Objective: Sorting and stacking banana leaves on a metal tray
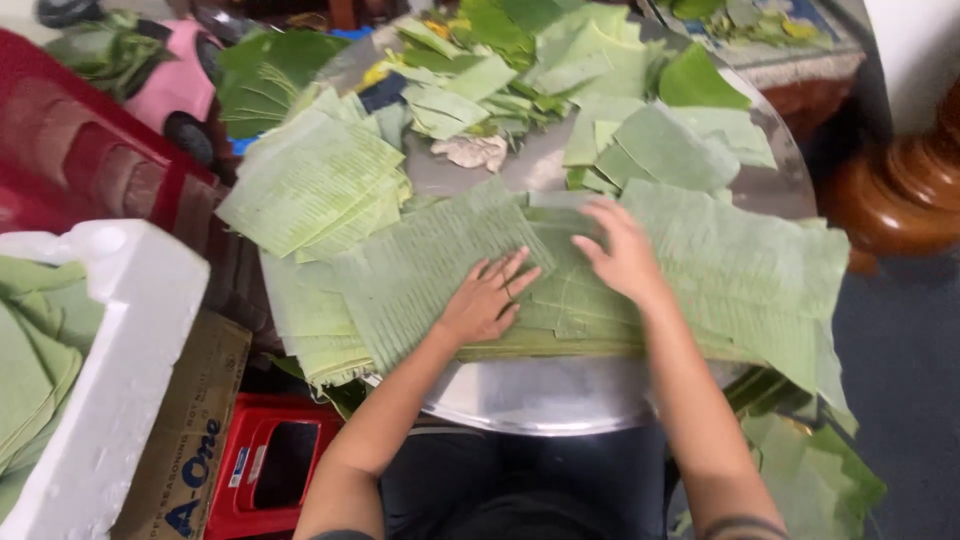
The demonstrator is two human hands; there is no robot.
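A thick stack of pale green cut banana leaves point(700, 270) lies across the near half of a round metal tray point(540, 400). My left hand point(487, 298) rests flat on the stack, fingers spread, holding nothing. My right hand point(618, 250) presses down on the leaves just to its right, fingers apart and pointing left. A second pile of leaf pieces point(310, 180) sits at the tray's left, and smaller folded pieces point(660, 145) lie farther back.
A white foam box point(120, 380) holding more leaves stands at the left, beside a cardboard box point(190, 440) and a red plastic stool point(270, 465). A pink toy car point(175, 85) is at the back left. Dark wooden furniture point(900, 190) stands at the right.
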